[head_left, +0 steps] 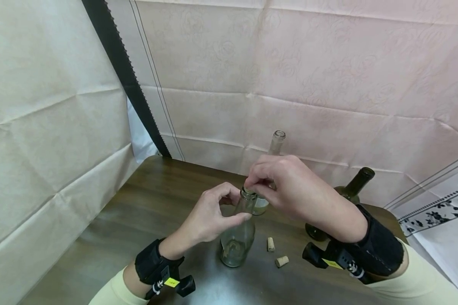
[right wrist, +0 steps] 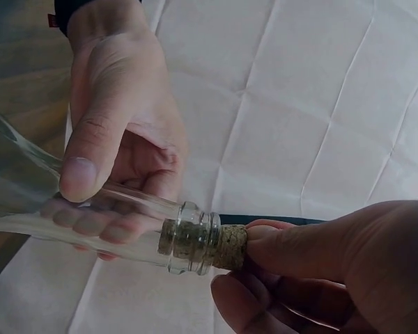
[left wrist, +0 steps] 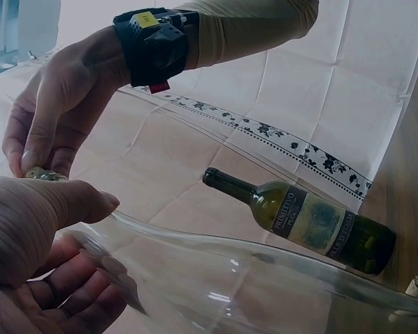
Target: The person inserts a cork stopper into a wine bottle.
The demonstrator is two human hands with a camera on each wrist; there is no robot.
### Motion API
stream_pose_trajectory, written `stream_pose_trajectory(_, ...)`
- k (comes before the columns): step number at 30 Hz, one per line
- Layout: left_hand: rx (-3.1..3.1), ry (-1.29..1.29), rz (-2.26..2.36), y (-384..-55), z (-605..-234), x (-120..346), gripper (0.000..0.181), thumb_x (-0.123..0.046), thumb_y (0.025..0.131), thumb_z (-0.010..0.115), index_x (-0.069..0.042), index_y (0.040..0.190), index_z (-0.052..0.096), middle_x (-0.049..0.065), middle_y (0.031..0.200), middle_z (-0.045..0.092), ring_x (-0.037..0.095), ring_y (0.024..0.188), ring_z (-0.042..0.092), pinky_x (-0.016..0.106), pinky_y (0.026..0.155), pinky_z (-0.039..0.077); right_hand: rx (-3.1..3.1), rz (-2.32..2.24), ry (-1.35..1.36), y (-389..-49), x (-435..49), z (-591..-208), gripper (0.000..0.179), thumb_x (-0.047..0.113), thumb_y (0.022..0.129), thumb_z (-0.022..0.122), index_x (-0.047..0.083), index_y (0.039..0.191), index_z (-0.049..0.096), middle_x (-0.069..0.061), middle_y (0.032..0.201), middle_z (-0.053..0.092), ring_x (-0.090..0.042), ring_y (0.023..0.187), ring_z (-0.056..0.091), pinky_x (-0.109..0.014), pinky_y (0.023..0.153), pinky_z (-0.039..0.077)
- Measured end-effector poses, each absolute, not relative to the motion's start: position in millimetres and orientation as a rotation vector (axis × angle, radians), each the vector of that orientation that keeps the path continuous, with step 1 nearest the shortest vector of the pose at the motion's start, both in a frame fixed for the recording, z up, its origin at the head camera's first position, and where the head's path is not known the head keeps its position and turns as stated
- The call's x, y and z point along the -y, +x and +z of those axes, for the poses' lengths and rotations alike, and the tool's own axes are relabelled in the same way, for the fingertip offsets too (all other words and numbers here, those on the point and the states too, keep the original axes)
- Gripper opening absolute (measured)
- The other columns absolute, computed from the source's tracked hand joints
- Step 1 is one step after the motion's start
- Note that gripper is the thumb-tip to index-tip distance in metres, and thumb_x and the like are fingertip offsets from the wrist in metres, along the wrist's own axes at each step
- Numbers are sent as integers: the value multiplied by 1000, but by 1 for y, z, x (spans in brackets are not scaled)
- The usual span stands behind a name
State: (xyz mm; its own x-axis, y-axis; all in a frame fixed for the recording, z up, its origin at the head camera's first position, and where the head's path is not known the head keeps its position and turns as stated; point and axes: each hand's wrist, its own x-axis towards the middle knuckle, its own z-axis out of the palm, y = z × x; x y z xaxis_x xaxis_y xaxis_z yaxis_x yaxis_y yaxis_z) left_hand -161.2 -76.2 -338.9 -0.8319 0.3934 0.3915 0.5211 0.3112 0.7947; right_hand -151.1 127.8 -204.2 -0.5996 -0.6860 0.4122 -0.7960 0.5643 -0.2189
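Atop the bottle [head_left: 236, 239], the right hand [head_left: 288, 182] pinches a cork [right wrist: 230, 247] partly inside the neck [head_left: 246, 205], along its axis; the left hand [head_left: 213, 212] grips the neck lower.

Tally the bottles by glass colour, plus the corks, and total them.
Clear bottles: 2 (front bottle, rear bottle)
Dark green bottle: 1
Corks: 3 (bottleneck cork, farther loose cork, nearer loose cork)
Total: 6
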Motion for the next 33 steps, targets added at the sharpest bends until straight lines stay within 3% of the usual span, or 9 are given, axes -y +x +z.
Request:
stream_pose_trajectory(4, 2438, -862, -1546, -161, -339, 76, 31, -17, 86, 86, -17, 108, 66, -4, 101, 65, 11, 94, 61, 28, 93, 60, 2509, 567, 1223, -150, -128, -205, 15, 2, 90, 79, 16, 87, 79, 7, 86, 72, -1, 77, 65, -22, 67, 56)
stream_pose_trajectory(10, 2407, -855, -1567, -158, -343, 73, 29, -16, 86, 86, -17, 108, 67, -4, 102, 67, 13, 94, 64, 28, 91, 60, 2449, 695, 1173, -146, -137, -217, 17, 2, 90, 79, 19, 92, 79, 10, 91, 74, -1, 81, 66, -23, 69, 56)
stream_pose_trajectory(17, 2314, -795, -1558, -156, -343, 71, 29, -15, 84, 88, -15, 110, 73, -3, 101, 71, 9, 93, 67, 30, 88, 63, 2296, 1033, 816, -141, -168, -245, 17, 2, 95, 74, 16, 104, 79, 3, 96, 78, -2, 78, 70, -12, 74, 57)
stream_pose_trajectory(25, 2300, -663, -1500, -162, -340, 84, 30, -16, 83, 89, -15, 109, 75, -2, 100, 72, 10, 93, 70, 30, 88, 63, 2515, 1130, 367, -128, -215, -292, 11, 25, 102, 70, 22, 109, 78, 3, 89, 77, -2, 77, 71, -13, 69, 56)
stream_pose_trajectory(33, 2306, -543, -1437, -174, -334, 98, 31, -15, 83, 89, -13, 111, 75, 2, 101, 73, 16, 93, 71, 37, 89, 63, 2572, 1270, 161, -116, -240, -349, 16, 29, 103, 68, 16, 108, 77, 5, 87, 77, -6, 72, 74, -23, 65, 60)
